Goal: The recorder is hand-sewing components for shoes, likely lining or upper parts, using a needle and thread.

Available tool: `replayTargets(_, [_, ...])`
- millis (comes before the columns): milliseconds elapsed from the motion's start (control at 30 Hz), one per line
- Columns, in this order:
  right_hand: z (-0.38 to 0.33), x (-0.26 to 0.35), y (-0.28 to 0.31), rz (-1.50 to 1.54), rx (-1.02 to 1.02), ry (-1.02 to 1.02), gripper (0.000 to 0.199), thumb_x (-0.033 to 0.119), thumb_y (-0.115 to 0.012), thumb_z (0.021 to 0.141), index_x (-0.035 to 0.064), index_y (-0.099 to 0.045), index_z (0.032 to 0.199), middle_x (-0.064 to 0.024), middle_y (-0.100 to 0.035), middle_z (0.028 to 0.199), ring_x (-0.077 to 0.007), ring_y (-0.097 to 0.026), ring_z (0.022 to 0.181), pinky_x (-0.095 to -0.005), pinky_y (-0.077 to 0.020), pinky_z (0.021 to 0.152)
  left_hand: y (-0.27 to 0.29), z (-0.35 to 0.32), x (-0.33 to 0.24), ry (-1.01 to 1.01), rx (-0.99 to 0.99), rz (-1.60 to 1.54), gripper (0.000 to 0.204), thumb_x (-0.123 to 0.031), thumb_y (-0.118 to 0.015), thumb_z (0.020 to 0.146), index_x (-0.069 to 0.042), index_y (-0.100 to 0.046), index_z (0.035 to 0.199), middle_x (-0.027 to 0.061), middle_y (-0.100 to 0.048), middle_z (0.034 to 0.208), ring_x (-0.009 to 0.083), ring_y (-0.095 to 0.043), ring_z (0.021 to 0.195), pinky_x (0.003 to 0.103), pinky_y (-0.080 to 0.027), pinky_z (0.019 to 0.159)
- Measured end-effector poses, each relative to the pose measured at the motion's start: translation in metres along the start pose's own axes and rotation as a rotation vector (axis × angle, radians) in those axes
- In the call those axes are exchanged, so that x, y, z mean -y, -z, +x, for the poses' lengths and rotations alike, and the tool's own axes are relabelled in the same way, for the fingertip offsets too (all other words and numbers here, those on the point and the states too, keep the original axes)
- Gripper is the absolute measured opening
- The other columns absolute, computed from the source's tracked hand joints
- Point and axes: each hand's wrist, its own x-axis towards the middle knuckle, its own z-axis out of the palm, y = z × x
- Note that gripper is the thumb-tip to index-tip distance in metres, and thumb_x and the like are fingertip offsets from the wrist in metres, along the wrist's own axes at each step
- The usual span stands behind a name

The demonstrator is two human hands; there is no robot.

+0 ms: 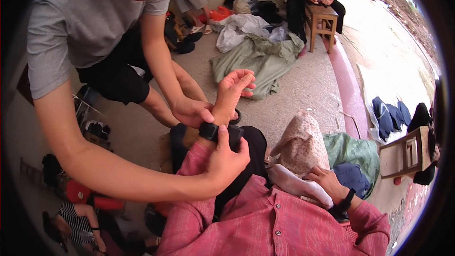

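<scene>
My left hand (234, 85) is raised in the middle, its fingers loosely bent and apart with nothing in them. A person in a grey T-shirt (95, 28) leans in from the left. That person's one hand (192, 112) touches my left wrist, and the other hand (225, 161) grips a black box-shaped device (233, 136) beside the black wristband (208, 131) on it. Low on the right, my right hand (327, 182) curls over a white sock (299, 187) at my lap. A black band (347, 200) circles my right wrist. Flower-patterned cloth (301, 142) lies just beyond the sock.
Green sacking (256, 61) and white plastic bags (239, 31) lie on the floor ahead. Beyond them a person sits by a wooden stool (321, 16). At right are green sheeting (353, 154), dark blue cloth (350, 178) and a wooden chair (407, 154). Another person (78, 223) is at lower left.
</scene>
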Motion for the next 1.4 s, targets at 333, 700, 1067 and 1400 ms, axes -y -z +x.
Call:
replayTargets(333, [0.000,-0.003,-0.004,-0.012,0.006,-0.065,0.024,0.020,-0.055,0.083,0.0122,-0.063,0.104,-0.0097,-0.055,0.097,-0.0284,-0.061,0.092,-0.0374,-0.0496,0.077,-0.003,-0.024,-0.023,0.146,-0.147,0.389,0.042,-0.022,-0.088,0.063,0.003,-0.068,0.091,0.0122,-0.069,0.076,0.0167,-0.064,0.069,0.031,-0.054,0.064])
replayTargets(700, [0.001,-0.006,-0.005,-0.002,0.028,-0.102,0.025,0.021,-0.057,0.082,0.0122,-0.064,0.105,-0.0089,-0.056,0.097,-0.0295,-0.062,0.090,-0.0397,-0.0515,0.072,0.015,-0.026,-0.016,-0.086,0.198,-0.062,0.024,-0.014,-0.080,0.077,-0.002,-0.068,0.094,0.0073,-0.066,0.073,0.0141,-0.061,0.065,0.028,-0.051,0.060])
replayTargets(1067, [0.005,-0.020,0.003,0.287,-0.097,-0.101,0.024,0.009,-0.063,0.079,0.0088,-0.068,0.102,-0.0119,-0.063,0.094,-0.0301,-0.065,0.085,-0.0355,-0.0524,0.073,0.032,-0.016,-0.042,-0.127,0.514,0.020,0.058,-0.015,-0.079,0.080,0.001,-0.052,0.129,0.0149,-0.067,0.100,0.0196,-0.063,0.087,0.026,-0.051,0.078])
replayTargets(1400, [0.010,-0.064,0.033,0.921,-0.419,-0.408,0.020,0.017,-0.061,0.094,0.0002,-0.066,0.104,-0.0047,-0.068,0.091,-0.0103,-0.063,0.079,-0.0249,-0.0516,0.065,0.001,-0.027,-0.054,-0.441,0.186,0.115,0.044,-0.028,-0.081,0.075,-0.014,-0.065,0.114,0.0083,-0.068,0.092,0.0210,-0.064,0.092,0.032,-0.050,0.080])
